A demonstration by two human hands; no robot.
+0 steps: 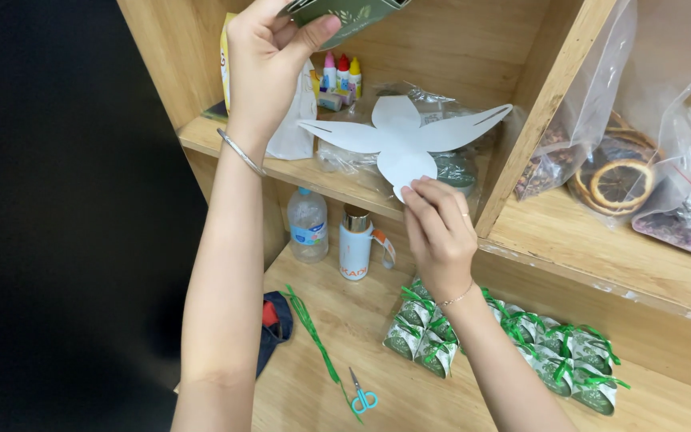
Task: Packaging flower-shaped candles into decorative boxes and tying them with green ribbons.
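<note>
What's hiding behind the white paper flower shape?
Behind the white paper shape, pinched by the right hand, lie clear plastic bags on the shelf, and something green peeks out. What's inside the bags is covered.

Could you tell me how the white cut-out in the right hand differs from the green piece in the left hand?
The white cut-out is plain, fully in view and petal-shaped; the green piece is patterned and cut off by the frame's top edge. The right hand pinches the cut-out's lower lobe; the left hand holds the green piece higher. Both look like flat card.
</note>
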